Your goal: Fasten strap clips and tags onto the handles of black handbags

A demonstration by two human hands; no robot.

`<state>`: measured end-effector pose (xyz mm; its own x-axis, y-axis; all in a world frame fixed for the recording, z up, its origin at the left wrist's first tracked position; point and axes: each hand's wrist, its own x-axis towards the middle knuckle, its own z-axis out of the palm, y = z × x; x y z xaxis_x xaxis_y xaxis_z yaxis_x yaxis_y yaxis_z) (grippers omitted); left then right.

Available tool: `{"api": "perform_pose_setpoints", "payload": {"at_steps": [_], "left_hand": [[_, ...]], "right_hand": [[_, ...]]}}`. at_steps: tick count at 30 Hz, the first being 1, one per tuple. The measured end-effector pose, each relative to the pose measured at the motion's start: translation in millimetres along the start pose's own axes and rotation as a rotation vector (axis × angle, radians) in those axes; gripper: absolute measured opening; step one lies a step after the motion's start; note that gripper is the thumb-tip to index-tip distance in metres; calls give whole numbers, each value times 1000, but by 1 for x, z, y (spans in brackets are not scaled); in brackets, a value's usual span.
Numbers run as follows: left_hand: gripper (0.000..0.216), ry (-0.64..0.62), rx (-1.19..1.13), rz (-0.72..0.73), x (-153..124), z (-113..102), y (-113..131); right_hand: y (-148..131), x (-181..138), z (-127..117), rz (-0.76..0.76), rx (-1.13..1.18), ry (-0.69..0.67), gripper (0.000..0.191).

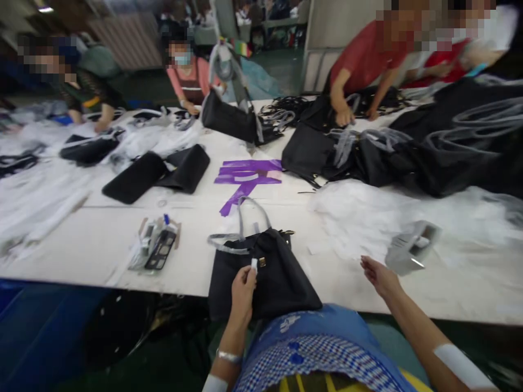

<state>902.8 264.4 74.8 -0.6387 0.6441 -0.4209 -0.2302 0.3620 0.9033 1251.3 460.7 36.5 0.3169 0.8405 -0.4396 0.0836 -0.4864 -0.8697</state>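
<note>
A black handbag (273, 272) with plastic-wrapped handles (241, 231) lies at the near edge of the white table (93, 245), partly hanging over it. My left hand (243, 294) rests on the bag's front and pinches a small white tag (254, 264) beside the gold clasp (262, 262). To the right, my right hand (378, 275) hovers over the table with its fingers loosely apart and holds nothing. It is near a grey tape dispenser (411, 247).
A clear packet of small parts (157, 247) lies left of the bag. Purple tape strips (247, 177) mark the table's middle. White wrapping (368, 218) is heaped at the right. Black bags (161, 174) and several other people working fill the far side.
</note>
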Motion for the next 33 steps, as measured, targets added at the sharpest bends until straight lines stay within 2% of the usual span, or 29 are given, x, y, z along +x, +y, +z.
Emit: {"api": "perform_pose_setpoints", "payload": {"at_steps": [3,5,7,10,14,19,28,33], "left_hand": [[41,14,-18,52,-2,2,1],[37,16,-13,85,-4,3,3],[35,19,2,109,-7,3,4],[34,17,29,138,-11,3,7],[32,20,52,184,-12,2,7],[27,40,79,226,-12,2,4],[23,54,67,216,-14,0,-7],[40,108,91,236,-20,0,0]], "right_hand": [[-21,-41,55,-13,-35,-423,30],[-40,-79,95,-76,-131,-762,33],[-55,-115,131,-140,-239,-1036,34],[-63,-151,176,-230,-360,-1219,37],[-52,-163,209,-336,-507,-1234,42],[-44,-163,222,-446,-745,-1172,47],[-38,-164,224,-247,-823,-1210,46],[-31,-162,226,-186,-784,-1225,43]]}}
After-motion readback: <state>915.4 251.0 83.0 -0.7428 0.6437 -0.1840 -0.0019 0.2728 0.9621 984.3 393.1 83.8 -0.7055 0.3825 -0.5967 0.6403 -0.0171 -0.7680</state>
